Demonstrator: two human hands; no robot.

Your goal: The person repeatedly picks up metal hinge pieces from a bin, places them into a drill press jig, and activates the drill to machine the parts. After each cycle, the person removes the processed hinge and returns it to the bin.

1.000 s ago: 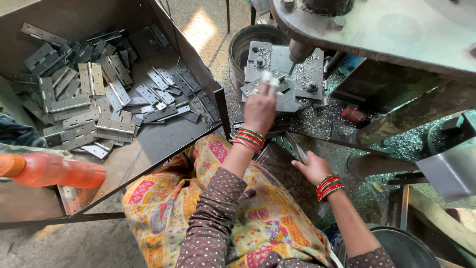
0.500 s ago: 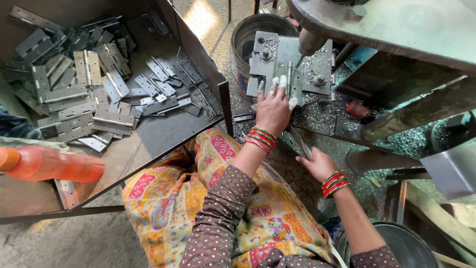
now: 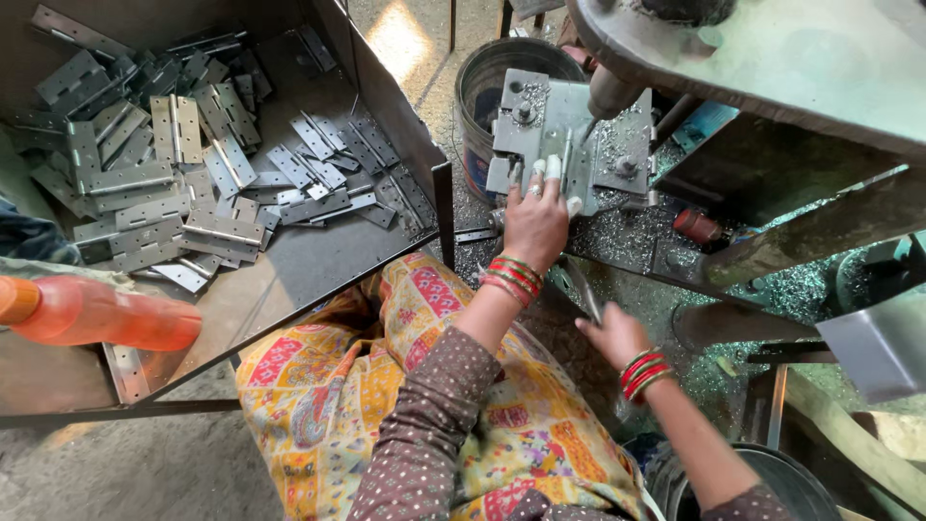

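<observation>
1. Lying far left, the tray [image 3: 289, 289] of grey sheet metal holds a loose heap of hinges [image 3: 174, 183], flat grey leaves with small screw holes and a rolled knuckle down the middle, some open, some folded. The tray sits just beside the person's knee, likely so a piece can be picked up without getting up.
2. Near left, an orange bottle [image 3: 87, 314] lies on its side on the tray's near edge.
3. Further right, past the tray wall, a dark bucket [image 3: 482, 87] stands on the floor just behind the jig.
4. The left hand [image 3: 535, 222] rests on the jig [image 3: 569, 135], a grey metal plate with bolts. Its fingers [image 3: 553, 169], wrapped white at the tips, press flat on a hinge piece [image 3: 564, 159] standing as a narrow grey strip under the drill bit [image 3: 590, 125]. I judge that the fingers pin it so it cannot turn.
5. Bright shavings [image 3: 627, 227] lie scattered over the jig and the table around it.
6. The right hand [image 3: 612, 333] sits nearer, below the table edge, fingers curled narrowly about a thin dark rod [image 3: 584, 289]; it seems to be a lever, though I cannot tell its far end.
7. Far right, a red cylinder [image 3: 696, 227] lies among the shavings.
</observation>
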